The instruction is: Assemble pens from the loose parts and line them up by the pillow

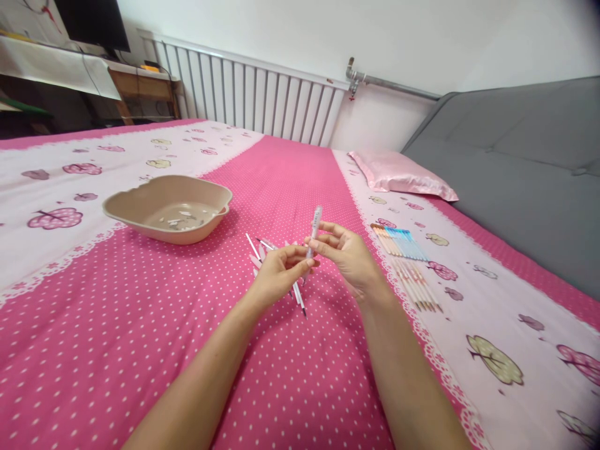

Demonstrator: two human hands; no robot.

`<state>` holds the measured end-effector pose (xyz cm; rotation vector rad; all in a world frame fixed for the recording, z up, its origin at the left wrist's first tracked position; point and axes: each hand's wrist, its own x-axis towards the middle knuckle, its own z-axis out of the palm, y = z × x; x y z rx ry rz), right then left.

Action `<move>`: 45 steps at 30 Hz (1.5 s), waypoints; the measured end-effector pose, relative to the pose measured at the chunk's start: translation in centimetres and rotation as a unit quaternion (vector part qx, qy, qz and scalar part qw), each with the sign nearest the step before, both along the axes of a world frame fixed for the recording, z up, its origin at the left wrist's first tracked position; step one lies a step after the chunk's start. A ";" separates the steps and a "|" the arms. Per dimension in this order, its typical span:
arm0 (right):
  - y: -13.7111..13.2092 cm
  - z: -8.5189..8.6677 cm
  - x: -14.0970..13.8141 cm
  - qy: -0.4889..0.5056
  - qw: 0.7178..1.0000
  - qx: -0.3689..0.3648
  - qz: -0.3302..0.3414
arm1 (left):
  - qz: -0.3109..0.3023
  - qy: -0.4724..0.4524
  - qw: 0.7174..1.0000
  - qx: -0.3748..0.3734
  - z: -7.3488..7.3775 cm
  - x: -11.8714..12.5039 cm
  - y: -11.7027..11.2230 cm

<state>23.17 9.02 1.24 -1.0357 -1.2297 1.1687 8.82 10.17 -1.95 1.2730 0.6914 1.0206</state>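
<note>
My right hand (345, 255) holds a slim white pen (314, 230) upright between thumb and fingers, over the pink dotted bedsheet (140, 350). My left hand (277, 272) is closed in a pinch at the pen's lower end. Under and behind my hands lie several loose white pens and refills (262, 253) on the sheet. To the right, a row of several pens (405, 262) with blue and orange caps lies side by side on the pale part of the sheet.
A beige plastic basin (169, 208) with small scraps inside sits to the left on the bed. A pink pillow (403, 175) lies at the back right, a grey headboard (515, 175) beside it, a white radiator (253, 94) along the wall.
</note>
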 end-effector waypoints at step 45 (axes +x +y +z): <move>0.0 0.1 -0.1 0.039 0.999 -0.007 0.009 | 0.002 -0.012 1.000 -0.009 0.1 -0.1 -0.1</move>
